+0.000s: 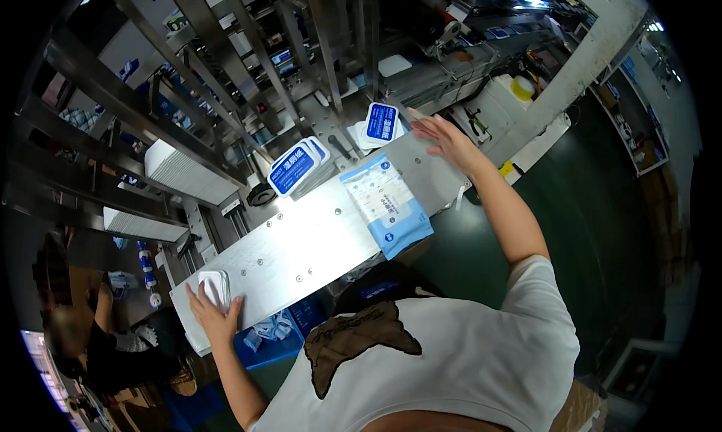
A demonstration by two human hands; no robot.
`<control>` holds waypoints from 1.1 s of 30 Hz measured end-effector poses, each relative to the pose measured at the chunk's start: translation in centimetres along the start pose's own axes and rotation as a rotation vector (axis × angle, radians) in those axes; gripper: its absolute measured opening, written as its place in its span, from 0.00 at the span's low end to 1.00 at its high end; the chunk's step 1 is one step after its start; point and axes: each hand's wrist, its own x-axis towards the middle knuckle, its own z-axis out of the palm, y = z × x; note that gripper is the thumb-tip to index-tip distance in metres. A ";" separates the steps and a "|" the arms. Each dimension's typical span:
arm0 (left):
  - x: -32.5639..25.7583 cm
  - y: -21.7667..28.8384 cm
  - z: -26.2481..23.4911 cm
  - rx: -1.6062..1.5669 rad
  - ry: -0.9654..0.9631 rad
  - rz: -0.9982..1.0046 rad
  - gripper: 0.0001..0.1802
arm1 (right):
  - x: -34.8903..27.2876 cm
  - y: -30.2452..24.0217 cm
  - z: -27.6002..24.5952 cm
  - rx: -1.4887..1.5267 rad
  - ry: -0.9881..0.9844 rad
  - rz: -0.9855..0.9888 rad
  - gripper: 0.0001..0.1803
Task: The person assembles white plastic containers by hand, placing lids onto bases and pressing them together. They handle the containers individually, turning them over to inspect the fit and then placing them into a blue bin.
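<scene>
At the left end of the metal ledge (316, 240), my left hand (216, 323) has its fingers and thumb around the near part of a small stack of white plastic lids (216, 285). My right hand (449, 141) is over the right end of the ledge, fingers stretched out, holding nothing. Nearest to it is a stack of blue-and-white lids (381, 122). A second stack of blue-and-white lids (295, 170) leans farther left, at the ledge's far edge. Between my hands a light-blue and white soft packet (387, 206) lies flat across the ledge.
Upright steel bars (256, 48) of a machine rise behind the ledge. Tall white lid stacks (184, 172) stand among them at left. A blue bin (278, 334) with packets is below the ledge. Another person (113, 342) sits at far left. A white machine post (571, 71) slants at right.
</scene>
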 end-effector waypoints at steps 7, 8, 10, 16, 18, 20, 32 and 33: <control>-0.8 4.9 -1.8 -0.080 0.139 -0.022 0.40 | 8.7 -0.8 1.2 -0.284 0.087 -0.087 0.44; -1.0 5.6 -1.7 -0.100 0.164 0.008 0.37 | 10.6 0.4 1.1 -0.415 0.125 -0.098 0.46; -1.6 6.8 -1.2 -0.147 0.175 0.035 0.36 | 12.7 1.5 1.7 -0.859 0.184 -0.193 0.57; -2.8 9.5 -0.2 -0.290 0.197 0.120 0.32 | 12.7 0.6 3.5 -1.187 0.099 -0.277 0.68; -2.7 10.6 0.0 -0.332 0.175 0.123 0.31 | 12.9 0.8 3.6 -1.044 0.152 -0.404 0.64; -2.1 11.5 0.4 -0.392 0.163 0.135 0.29 | 14.0 2.2 2.4 -0.783 0.252 -0.697 0.59; 6.7 22.6 1.3 -1.981 -0.991 -0.065 0.70 | -1.5 -5.0 15.2 0.361 -0.506 -0.216 0.54; 6.7 23.1 1.6 -2.200 -1.096 0.021 0.70 | -2.3 -4.7 16.6 0.390 -0.533 -0.150 0.54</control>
